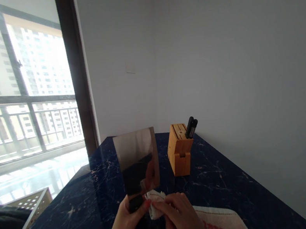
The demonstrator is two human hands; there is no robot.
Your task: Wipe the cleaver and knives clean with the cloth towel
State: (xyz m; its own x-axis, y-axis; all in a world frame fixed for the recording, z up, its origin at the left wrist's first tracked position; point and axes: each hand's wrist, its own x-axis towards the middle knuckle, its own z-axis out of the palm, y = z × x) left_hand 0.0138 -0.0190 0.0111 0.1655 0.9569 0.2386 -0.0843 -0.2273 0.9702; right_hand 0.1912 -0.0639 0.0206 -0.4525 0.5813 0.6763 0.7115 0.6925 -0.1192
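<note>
Your cleaver (136,153) is up in front of you over the near part of the worktop, its broad blade standing nearly upright with the handle at the bottom; the folded cloth (156,205) sits at the foot of the blade, so contact between the two looks under way, while the rest of the face towards you is uncovered; how much of the blade the cloth has covered you cannot judge from this one view, and the far face is hidden; the cleaver is out of the knife block (180,158), where two black knife handles (191,127) stick up at the top. Your left hand (126,216) is closed round the cleaver's black handle, thumb laid across towards the cloth, forearm coming up from the lower left; your right hand (182,212) has its fingers bent and pinched on the cloth, back of the hand up, close beside the left. Just beyond the right hand's outer side, a pale towel with red lettering (221,223) lies on the dark blue worktop (78,214); whether it joins the cloth you cannot tell, as the hand covers the place between.
</note>
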